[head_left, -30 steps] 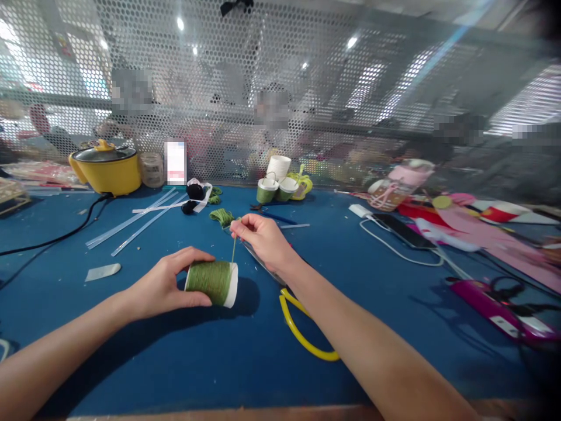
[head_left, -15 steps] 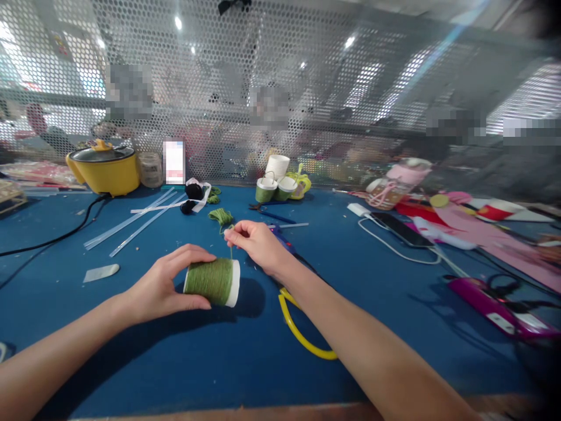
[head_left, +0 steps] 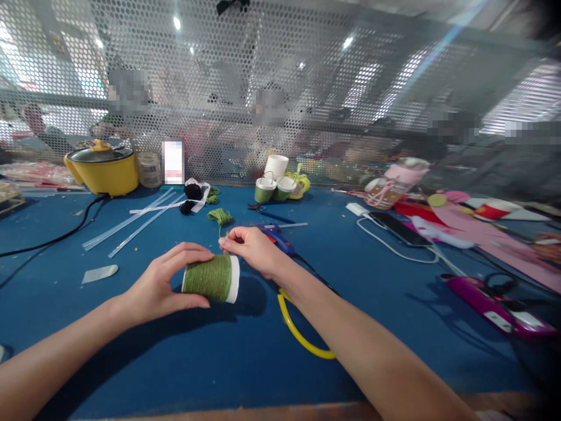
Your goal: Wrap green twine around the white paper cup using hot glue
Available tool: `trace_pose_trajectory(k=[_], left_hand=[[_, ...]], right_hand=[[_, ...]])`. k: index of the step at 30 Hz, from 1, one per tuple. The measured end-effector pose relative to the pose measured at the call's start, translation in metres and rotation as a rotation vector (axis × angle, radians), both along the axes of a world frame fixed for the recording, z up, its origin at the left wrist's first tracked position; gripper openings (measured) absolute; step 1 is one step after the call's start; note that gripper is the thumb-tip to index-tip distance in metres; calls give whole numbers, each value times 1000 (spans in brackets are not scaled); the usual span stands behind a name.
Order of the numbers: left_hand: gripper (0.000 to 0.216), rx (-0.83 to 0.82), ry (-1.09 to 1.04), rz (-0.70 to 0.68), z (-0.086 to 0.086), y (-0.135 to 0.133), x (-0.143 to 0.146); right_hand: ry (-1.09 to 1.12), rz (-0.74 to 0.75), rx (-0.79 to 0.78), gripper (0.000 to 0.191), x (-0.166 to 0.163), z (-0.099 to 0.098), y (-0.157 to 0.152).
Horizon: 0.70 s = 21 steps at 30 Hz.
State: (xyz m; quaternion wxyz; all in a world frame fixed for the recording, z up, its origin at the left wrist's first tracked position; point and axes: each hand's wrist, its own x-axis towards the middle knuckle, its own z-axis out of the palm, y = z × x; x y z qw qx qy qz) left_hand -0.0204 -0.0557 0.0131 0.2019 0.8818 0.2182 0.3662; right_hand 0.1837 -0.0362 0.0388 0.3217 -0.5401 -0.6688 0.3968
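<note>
My left hand [head_left: 169, 278] grips a white cup wrapped in green yarn [head_left: 208, 278], which lies on its side above the blue table with its white rim to the right. Just over the cup's upper edge, my right hand [head_left: 249, 248] pinches the green yarn between thumb and forefinger. That strand leads back to a loose green skein [head_left: 220, 217] on the table behind. A blue glue gun [head_left: 280, 241] lies partly hidden behind my right hand. Under my right forearm passes a yellow hoop-like tube [head_left: 298, 334], also partly covered.
Clear glue sticks [head_left: 140, 225] and a yellow pot [head_left: 105, 171] lie to the left. Behind stand green-wrapped cups [head_left: 265, 190] and pliers [head_left: 272, 215]. A phone [head_left: 401, 229] with a white cable and a purple power strip [head_left: 495, 307] sit right. A perforated metal screen [head_left: 236, 128] borders the back.
My right hand has come down and slightly left, closer to the cup's top edge, with the yarn pinched. My left hand and the cup stay nearly in place.
</note>
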Motion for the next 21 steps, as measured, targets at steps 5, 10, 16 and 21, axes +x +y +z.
trace_pose_trajectory(k=[5,10,16,21], left_hand=[[51,23,-7,9,-1,0,-1],[50,43,-11,17,-2,-1,-1],[50,34,-19,17,-2,0,0],[51,14,-34,8,-2,1,1]], right_hand=[[7,26,-4,24,2,-4,2],[17,50,3,27,4,-13,6],[38,61,-14,27,6,-18,9],[40,67,-25,28,6,-21,11]])
